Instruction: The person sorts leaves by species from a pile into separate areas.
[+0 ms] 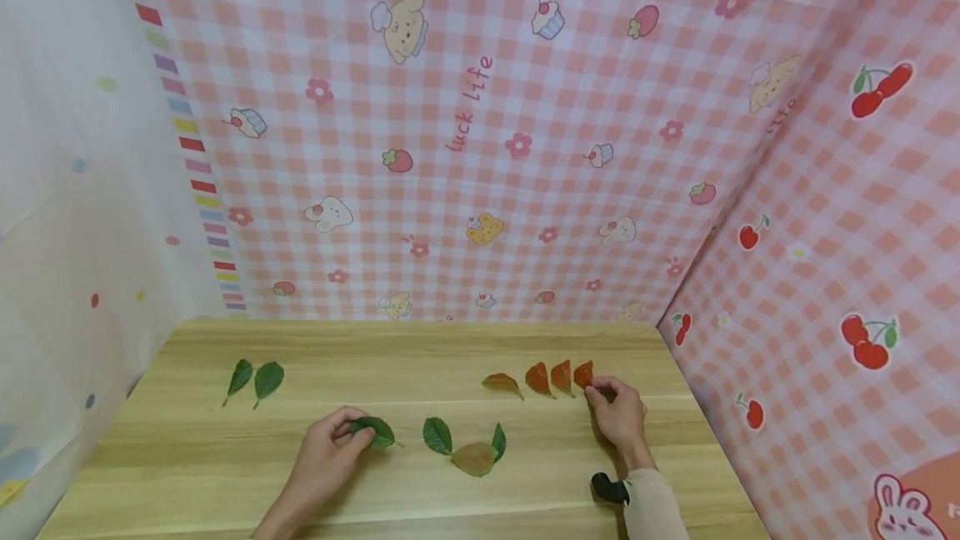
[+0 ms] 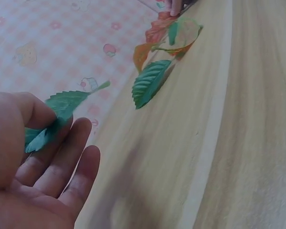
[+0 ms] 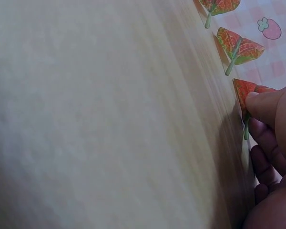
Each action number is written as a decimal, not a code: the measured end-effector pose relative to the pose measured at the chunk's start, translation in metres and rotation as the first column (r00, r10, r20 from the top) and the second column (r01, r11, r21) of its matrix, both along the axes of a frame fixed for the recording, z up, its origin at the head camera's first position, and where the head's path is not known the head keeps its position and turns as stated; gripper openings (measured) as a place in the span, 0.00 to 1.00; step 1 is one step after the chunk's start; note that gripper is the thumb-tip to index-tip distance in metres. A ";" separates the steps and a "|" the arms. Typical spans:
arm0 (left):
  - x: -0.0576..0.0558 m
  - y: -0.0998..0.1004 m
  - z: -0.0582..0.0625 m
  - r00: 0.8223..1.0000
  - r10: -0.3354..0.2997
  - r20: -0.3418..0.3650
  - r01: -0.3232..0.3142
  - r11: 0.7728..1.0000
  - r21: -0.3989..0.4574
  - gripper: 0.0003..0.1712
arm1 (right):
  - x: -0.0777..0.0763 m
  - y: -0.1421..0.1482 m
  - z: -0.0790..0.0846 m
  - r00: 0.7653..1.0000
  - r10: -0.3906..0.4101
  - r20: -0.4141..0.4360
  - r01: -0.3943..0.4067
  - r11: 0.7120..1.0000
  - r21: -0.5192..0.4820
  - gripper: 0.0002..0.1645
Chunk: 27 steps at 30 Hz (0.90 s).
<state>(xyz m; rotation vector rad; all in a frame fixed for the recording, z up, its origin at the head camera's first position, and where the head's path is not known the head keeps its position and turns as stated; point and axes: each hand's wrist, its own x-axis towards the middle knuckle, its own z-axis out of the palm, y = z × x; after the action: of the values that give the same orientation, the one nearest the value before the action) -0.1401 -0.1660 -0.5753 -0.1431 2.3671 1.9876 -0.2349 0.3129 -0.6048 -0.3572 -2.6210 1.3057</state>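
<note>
I've a green leaf pinched thumb-to-finger in my left hand and the rightmost red leaf in my right hand, light pressure should avoid creasing

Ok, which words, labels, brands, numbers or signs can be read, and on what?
"luck life": pink back cloth.
"life": same cloth, near its right-hand fold, small and blurred.
Unreadable, small or cut off: marks at that cloth's bottom edge and beside the rabbit print.
None legible on the leaves.
</note>
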 end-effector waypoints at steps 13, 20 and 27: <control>-0.004 -0.014 -0.003 0.999 0.031 0.008 -0.032 0.999 0.029 0.35 | 0.002 -0.002 0.004 1.000 0.000 -0.011 0.000 1.000 0.008 0.12; -0.004 -0.018 -0.006 0.993 0.120 0.020 -0.121 0.992 0.029 0.29 | 0.002 -0.002 0.005 1.000 0.017 -0.011 -0.017 1.000 0.008 0.12; -0.008 -0.024 -0.009 0.981 0.196 0.010 -0.196 0.980 0.039 0.22 | 0.002 -0.002 0.003 1.000 0.013 -0.023 -0.013 1.000 0.015 0.11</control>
<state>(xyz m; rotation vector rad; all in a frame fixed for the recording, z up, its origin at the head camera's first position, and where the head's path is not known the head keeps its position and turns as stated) -0.1482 -0.1905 -0.5848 -0.3947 2.3912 2.1114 -0.2330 0.3113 -0.6016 -0.3212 -2.6169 1.2855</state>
